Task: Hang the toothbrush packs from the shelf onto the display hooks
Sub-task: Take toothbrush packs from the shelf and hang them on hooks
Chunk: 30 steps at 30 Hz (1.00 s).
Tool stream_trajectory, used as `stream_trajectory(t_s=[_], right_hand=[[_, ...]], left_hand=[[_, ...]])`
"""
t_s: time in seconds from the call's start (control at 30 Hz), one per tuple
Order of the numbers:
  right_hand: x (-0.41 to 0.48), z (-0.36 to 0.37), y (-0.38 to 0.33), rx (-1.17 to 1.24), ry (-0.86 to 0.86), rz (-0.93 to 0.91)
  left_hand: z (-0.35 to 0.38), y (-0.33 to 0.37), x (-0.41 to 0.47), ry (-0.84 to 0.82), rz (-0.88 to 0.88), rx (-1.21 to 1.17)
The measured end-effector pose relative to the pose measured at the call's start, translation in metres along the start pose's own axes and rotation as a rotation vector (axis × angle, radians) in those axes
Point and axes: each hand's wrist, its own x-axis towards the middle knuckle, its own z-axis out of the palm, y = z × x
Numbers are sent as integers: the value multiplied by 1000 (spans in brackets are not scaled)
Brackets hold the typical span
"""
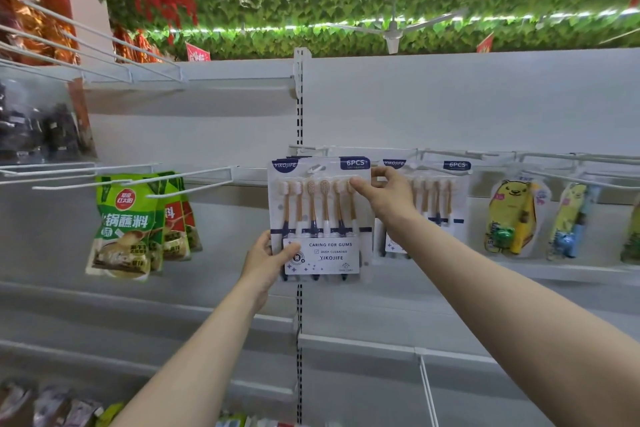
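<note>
A clear toothbrush pack (320,215) with several brown-handled brushes and a white label hangs at the centre of the shelving, its top hole at a white display hook (317,169). My left hand (266,258) grips the pack's lower left corner. My right hand (384,194) pinches its upper right edge. A second, matching toothbrush pack (429,198) hangs on a hook just to the right, partly hidden behind my right hand and wrist.
Green sauce pouches (128,225) hang on hooks to the left. Yellow cartoon children's packs (512,215) hang on the right rail. Several bare white hooks (138,180) stick out toward me at left. Loose packs (55,406) lie on the bottom shelf.
</note>
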Motion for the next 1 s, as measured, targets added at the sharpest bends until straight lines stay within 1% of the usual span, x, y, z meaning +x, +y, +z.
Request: stream_trajectory(t_s=[0.1,0.23,0.4,0.47,0.53,0.63,0.7,0.77,0.83,0.93,1.0], right_hand=[[-3,1,-3,-16,-10,16],[-19,-3,-16,-77,-15,55],[-54,-34,-39,-252,-20,41],[-74,-51,-52,-333,-34,-6],[-97,-71,-68,-457,-45,-82],[-134,-103,-94,-766,-128,-222],[-162,-128,-109,-1007,-210,-267],[-190,-155,-120,-1197,-267,-300],[-219,-183,-130,-1303,-302,-326],[-256,-222,-146,-1334,-349,-320],[-279,-252,-155,-1356,-337,-287]], left_hand=[[0,1,-4,20,-2,42],[-4,8,-13,56,-20,162],[-14,32,-36,157,-80,425],[-14,51,-58,187,-32,549],[-11,72,-83,179,49,681],[-2,103,-124,84,185,905],[9,119,-153,4,288,1022],[23,133,-183,-75,400,1109],[42,146,-214,-186,492,1129],[71,164,-254,-374,577,1123],[96,175,-277,-484,640,1127]])
